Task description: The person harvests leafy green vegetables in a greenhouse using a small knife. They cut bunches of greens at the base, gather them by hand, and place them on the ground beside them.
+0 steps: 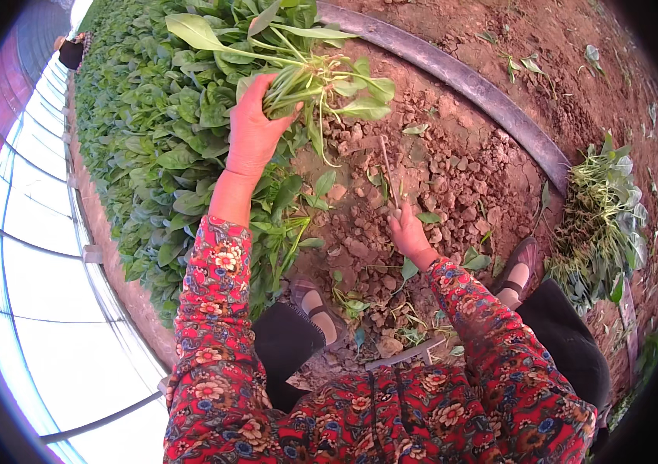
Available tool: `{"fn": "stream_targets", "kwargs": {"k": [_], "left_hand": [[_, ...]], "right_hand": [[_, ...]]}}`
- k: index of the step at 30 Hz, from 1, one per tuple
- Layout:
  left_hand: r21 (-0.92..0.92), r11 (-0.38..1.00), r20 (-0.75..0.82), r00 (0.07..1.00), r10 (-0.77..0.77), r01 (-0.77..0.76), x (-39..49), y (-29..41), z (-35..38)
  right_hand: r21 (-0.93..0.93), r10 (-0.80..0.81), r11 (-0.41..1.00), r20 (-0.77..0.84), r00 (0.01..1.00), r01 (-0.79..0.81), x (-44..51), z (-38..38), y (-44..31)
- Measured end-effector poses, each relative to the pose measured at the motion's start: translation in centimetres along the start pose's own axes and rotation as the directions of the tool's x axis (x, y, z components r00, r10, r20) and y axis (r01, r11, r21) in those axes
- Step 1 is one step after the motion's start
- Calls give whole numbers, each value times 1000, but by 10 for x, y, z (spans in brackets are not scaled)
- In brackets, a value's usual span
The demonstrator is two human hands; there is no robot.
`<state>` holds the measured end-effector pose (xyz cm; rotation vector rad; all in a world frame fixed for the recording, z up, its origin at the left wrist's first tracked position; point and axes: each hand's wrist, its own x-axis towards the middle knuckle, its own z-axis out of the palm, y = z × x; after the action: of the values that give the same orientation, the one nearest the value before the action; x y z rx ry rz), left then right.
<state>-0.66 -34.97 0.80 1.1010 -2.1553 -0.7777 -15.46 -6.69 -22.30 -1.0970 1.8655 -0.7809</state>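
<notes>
My left hand [256, 124] grips a bunch of spinach-like leafy greens [300, 87] by the stems, above the edge of the planted bed. Thin pale roots and a few leaves stick out to the right of the bunch. Lower and to the right, my right hand [409, 231] is closed around the handle of a slim hand tool [388, 168]. Its thin metal shaft points away from me over crumbly soil [363, 238]; the head appears to bend left, though its exact shape is hard to make out against the soil.
Dense green plants [190, 116] fill the bed on the left. A dark curved strip [450, 75] crosses the ground. Harvested greens [601, 226] lie piled at right, near my shoe [520, 264]. Another person [72, 52] is far off beside the greenhouse's plastic wall [45, 290].
</notes>
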Motion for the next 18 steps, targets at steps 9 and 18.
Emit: {"fn": "stream_targets", "kwargs": {"k": [9,18], "left_hand": [[-432,876,222,967,-126,213,-102,120,-120],[-268,937,152,970,-188,224,-215,183,-166]], "right_hand": [[-34,-334,933,-460,823,359,1,-112,-180],[0,-857,514,-22,514,858,-137,-174,-379]]}}
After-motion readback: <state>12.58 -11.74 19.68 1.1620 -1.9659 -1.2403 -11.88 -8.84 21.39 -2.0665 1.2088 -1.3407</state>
